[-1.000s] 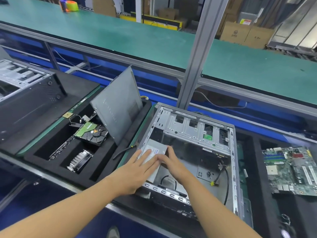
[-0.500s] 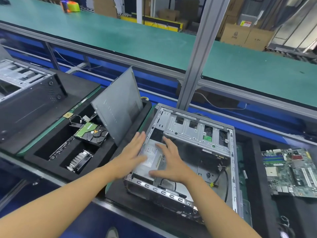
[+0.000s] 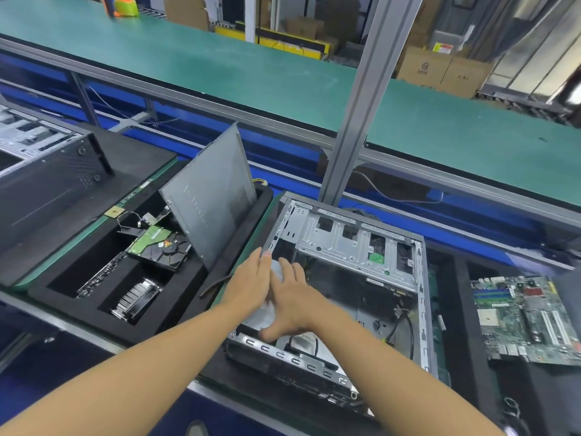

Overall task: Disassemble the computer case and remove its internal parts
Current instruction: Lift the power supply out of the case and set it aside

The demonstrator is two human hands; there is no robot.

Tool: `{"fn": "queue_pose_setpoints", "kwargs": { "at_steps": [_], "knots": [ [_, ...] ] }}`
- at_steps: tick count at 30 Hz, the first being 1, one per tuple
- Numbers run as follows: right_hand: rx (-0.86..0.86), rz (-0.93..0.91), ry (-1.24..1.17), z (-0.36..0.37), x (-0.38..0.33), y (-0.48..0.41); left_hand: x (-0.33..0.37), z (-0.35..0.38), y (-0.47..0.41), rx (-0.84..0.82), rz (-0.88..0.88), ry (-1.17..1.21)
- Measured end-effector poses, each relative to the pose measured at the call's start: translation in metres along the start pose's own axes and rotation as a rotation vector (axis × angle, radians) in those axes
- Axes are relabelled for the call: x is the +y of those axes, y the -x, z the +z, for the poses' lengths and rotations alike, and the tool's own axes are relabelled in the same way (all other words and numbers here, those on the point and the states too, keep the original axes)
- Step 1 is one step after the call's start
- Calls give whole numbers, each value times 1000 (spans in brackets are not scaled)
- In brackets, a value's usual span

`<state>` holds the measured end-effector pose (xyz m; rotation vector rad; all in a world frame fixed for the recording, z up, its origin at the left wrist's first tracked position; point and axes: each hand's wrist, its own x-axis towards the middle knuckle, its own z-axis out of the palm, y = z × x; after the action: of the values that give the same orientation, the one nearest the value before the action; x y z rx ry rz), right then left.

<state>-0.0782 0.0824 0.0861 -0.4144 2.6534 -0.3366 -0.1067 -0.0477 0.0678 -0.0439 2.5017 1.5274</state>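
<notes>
We see the computer case (image 3: 421, 309) lying open on its side on a black mat, centre-right, just in front of a grey post (image 3: 361, 105). Both hands are inside its left end. Left hand (image 3: 251, 284) is flat, fingers straight, fingertips up by the case's left wall. Right hand (image 3: 292, 300) has its fingers spread and straight, laid on a silver metal box (image 3: 255, 316); neither hand grips anything. Left of the case, a foam tray (image 3: 176, 313) holds a hard drive (image 3: 157, 247), a heat sink (image 3: 135, 298) and a leaning side panel (image 3: 210, 199). A motherboard (image 3: 522, 319) lies to the right, apart from the case.
</notes>
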Motion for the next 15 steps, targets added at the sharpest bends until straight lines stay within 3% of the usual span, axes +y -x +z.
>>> {"fn": "queue_pose_setpoints", "kwargs": {
  "at_steps": [5,15],
  "knots": [
    [81,-30,-71,-6,17,5,-4,1,1,76,58,-5],
    [51,-23,-22,-11,19,1,-2,1,4,70,52,-23]
  ]
}}
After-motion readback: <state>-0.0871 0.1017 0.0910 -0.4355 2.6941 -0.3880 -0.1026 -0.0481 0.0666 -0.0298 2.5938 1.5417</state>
